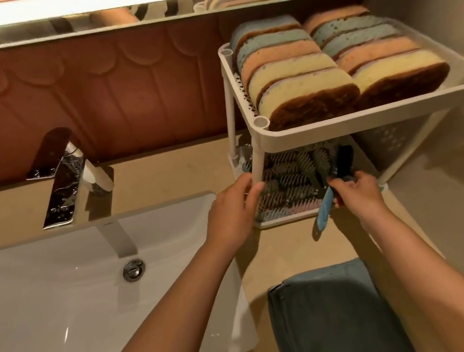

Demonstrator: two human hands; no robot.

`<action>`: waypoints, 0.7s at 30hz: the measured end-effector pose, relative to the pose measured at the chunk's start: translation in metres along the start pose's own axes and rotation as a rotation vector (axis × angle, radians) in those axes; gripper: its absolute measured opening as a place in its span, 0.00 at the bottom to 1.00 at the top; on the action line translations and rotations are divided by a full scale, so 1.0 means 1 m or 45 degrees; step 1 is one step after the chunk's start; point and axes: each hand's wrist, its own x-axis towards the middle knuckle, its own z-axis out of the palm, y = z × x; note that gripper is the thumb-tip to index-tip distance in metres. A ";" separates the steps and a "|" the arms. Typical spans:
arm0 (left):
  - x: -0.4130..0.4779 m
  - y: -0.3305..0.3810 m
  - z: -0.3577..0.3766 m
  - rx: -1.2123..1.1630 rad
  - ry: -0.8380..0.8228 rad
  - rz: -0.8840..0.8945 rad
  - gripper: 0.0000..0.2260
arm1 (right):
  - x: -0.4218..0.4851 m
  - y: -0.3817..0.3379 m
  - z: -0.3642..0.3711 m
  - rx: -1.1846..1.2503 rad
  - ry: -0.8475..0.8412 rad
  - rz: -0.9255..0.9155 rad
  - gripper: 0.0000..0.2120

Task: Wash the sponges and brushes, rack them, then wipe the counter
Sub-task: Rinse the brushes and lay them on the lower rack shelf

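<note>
Blue-handled brush (324, 212) in right hand (356, 192) | left hand (230, 210) grips rack (368, 119) | racked brushes (290, 181) half-hidden

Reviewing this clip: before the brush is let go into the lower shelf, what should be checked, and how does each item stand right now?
1. Rack steadied: ok, the left hand holds its front post.
2. Brush secure: ok, the right hand grips the blue-handled brush near its head.
3. Brush fully on the lower shelf: not ok, the handle sticks out over the counter.
4. Room among the other brushes: cannot tell, that shelf is crowded and shadowed.
5. Sponges racked: ok, two rows fill the top shelf.
6. Wiping cloth at hand: ok, the grey cloth lies on the counter.
</note>
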 end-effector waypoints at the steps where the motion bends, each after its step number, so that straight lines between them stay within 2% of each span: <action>1: 0.002 -0.003 0.001 0.079 0.039 0.038 0.10 | 0.008 -0.002 -0.003 0.001 -0.009 0.030 0.14; 5: 0.005 -0.009 0.001 0.176 0.108 0.150 0.10 | 0.040 -0.010 -0.009 0.043 -0.019 0.147 0.16; 8: 0.006 -0.013 0.003 0.200 0.131 0.197 0.10 | 0.059 -0.008 -0.013 -0.061 -0.081 0.178 0.20; 12: 0.007 -0.017 0.004 0.196 0.135 0.203 0.11 | 0.078 0.000 -0.012 -0.271 -0.151 0.155 0.22; 18: 0.008 -0.018 0.003 0.188 0.135 0.225 0.10 | 0.089 0.006 -0.009 -0.619 -0.113 0.007 0.24; 21: 0.008 -0.019 0.003 0.183 0.136 0.229 0.11 | 0.092 0.008 -0.008 -0.676 -0.108 -0.034 0.23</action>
